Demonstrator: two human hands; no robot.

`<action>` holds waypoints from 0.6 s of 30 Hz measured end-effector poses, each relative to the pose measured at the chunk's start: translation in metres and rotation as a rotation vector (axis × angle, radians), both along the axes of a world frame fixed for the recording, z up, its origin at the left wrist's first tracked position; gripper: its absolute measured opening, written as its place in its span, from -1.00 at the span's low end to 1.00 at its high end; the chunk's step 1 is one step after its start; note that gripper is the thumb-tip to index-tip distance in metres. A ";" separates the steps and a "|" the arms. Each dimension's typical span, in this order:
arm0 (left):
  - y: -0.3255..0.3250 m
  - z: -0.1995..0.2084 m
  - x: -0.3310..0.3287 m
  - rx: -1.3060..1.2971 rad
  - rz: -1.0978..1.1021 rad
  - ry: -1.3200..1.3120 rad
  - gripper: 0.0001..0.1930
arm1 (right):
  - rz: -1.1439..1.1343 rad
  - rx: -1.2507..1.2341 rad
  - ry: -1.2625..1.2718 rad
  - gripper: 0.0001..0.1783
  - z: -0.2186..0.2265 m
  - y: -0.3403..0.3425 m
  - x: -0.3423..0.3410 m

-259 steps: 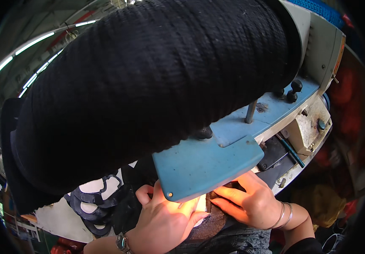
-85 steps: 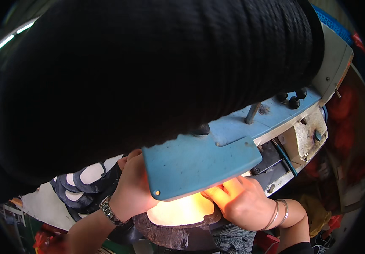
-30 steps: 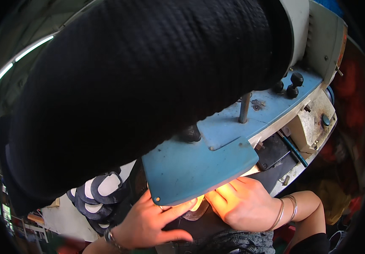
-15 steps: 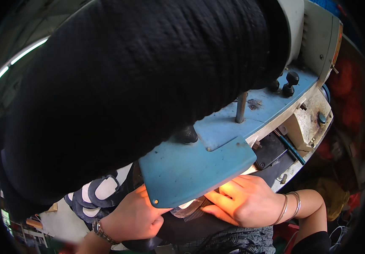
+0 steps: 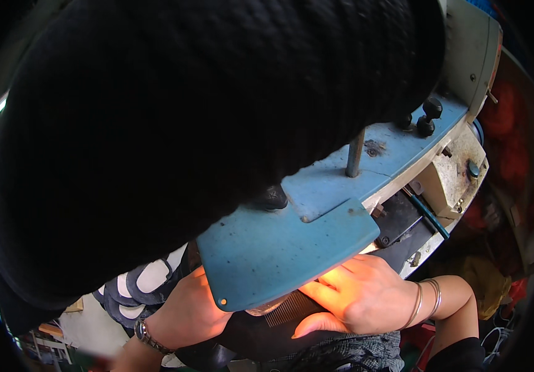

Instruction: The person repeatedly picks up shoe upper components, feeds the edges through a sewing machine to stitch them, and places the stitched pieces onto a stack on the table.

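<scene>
Both of my hands are at the front edge of a machine's blue cover (image 5: 288,254). My left hand (image 5: 196,313), with a metal watch at the wrist, reaches under its left corner, and its fingertips are hidden. My right hand (image 5: 369,297), wearing bangles, lies flat with its fingers stretched toward the cover's edge and its thumb apart. Orange light falls on those fingers. Between the hands, a small curved brownish piece (image 5: 266,308) shows partly from under the cover, beside a finely ridged plate (image 5: 287,310). Whether either hand grips the piece cannot be seen.
Several dark-edged pieces with white middles (image 5: 153,276) lie left of my left hand. A metal post (image 5: 354,155) and black knobs (image 5: 429,116) rise from the machine's top. A large black ribbed, fabric-like shape (image 5: 174,136) blocks the upper left.
My left thumb has gone from sight, and my right thumb has moved out from the piece. Less of the piece shows. The black shape hides more of the upper view.
</scene>
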State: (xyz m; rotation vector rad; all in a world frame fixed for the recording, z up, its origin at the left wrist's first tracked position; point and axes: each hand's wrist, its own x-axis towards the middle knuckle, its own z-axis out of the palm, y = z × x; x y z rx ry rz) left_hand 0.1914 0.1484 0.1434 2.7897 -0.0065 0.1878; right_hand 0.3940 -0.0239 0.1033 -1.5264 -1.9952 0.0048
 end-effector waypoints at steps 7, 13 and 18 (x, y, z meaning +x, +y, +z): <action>-0.004 0.003 -0.002 0.044 0.044 0.060 -0.55 | 0.000 -0.026 -0.003 -0.31 -0.001 0.000 0.000; -0.012 0.009 -0.004 0.086 0.093 0.124 -0.42 | -0.002 -0.042 0.000 -0.30 -0.001 -0.001 0.000; -0.018 0.009 0.002 0.111 0.082 0.068 -0.70 | -0.002 -0.042 0.001 -0.32 -0.002 0.000 0.001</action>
